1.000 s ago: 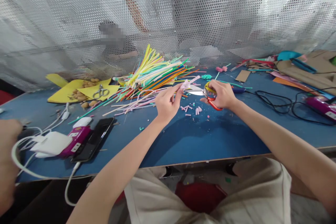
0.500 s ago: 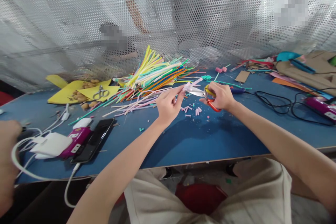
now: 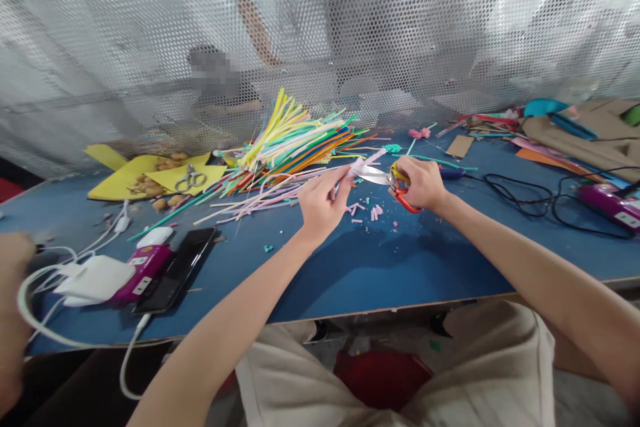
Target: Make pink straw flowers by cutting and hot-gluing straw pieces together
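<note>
A short pink strip [image 3: 361,163] is pinched between the thumb and fingertips of the left hand [image 3: 320,200], held up above the blue desk [image 3: 350,267]. Its free end sticks out to the right, beyond the grip, and meets the metal blades of the scissors [image 3: 385,178]. The right hand [image 3: 424,181] is closed around the scissors' handles (one loop orange, one yellow), the blades pointing left at the strip and narrowly parted.

Under the two hands small pink and teal offcuts [image 3: 367,208] lie scattered on the desk. Just behind the left hand, a loose heap of long thin straws [image 3: 295,140] in yellow, green, orange and pink fans out, some pale ones trailing toward the left hand. Further left, a second, all-metal pair of scissors [image 3: 191,179] rests on yellow foam sheets [image 3: 130,177]. Near the left desk edge sit a black phone [image 3: 177,270], a purple glue gun [image 3: 143,267] and a white charger [image 3: 95,278] with its looping cable. To the right a black cord [image 3: 530,195] curls across the desk. A perforated metal screen [image 3: 400,33] stands along the far edge.
</note>
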`<act>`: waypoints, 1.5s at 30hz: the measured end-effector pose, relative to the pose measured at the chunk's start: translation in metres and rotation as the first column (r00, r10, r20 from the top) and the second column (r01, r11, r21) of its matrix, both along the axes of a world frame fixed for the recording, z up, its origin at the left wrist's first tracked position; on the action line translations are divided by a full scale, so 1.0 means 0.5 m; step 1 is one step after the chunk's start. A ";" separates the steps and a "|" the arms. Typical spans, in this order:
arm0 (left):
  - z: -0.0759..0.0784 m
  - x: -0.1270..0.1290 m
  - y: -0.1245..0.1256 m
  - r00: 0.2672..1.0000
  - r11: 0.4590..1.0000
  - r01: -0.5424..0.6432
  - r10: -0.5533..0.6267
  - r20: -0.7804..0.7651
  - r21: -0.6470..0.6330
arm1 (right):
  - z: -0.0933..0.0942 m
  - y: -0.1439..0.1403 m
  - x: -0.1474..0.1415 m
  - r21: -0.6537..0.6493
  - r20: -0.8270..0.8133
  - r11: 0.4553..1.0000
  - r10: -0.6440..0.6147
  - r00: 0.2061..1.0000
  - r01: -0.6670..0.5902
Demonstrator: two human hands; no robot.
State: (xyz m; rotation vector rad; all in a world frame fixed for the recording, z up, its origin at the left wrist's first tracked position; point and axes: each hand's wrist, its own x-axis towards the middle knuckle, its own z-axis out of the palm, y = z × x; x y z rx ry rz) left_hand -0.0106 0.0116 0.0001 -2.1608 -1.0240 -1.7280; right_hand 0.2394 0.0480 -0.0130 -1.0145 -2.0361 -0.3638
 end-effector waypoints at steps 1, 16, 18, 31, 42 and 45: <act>-0.001 0.001 0.001 1.000 1.000 0.004 -0.005 0.008 0.008 | 0.000 0.001 0.000 0.009 0.006 1.000 -0.001 1.000 0.001; -0.001 0.000 0.002 1.000 1.000 -0.010 0.010 0.012 -0.003 | 0.000 0.006 -0.001 0.049 0.046 0.999 -0.017 0.999 0.014; -0.001 -0.001 0.003 1.000 1.000 -0.015 0.015 0.009 0.004 | -0.001 0.007 0.000 0.044 0.046 0.999 -0.011 0.999 0.009; 0.002 -0.003 0.007 0.998 0.993 -0.060 0.058 -0.024 -0.102 | -0.008 0.008 0.002 0.019 -0.021 0.999 -0.038 0.999 0.039; -0.005 -0.023 0.039 0.958 0.890 -0.166 0.043 -0.284 -0.425 | 0.043 0.062 0.113 -0.326 -0.268 0.785 -0.611 0.745 0.527; -0.012 -0.023 0.046 0.952 0.891 -0.163 0.029 -0.305 -0.425 | 0.030 0.103 0.203 -0.429 -0.211 0.653 -0.744 0.634 0.624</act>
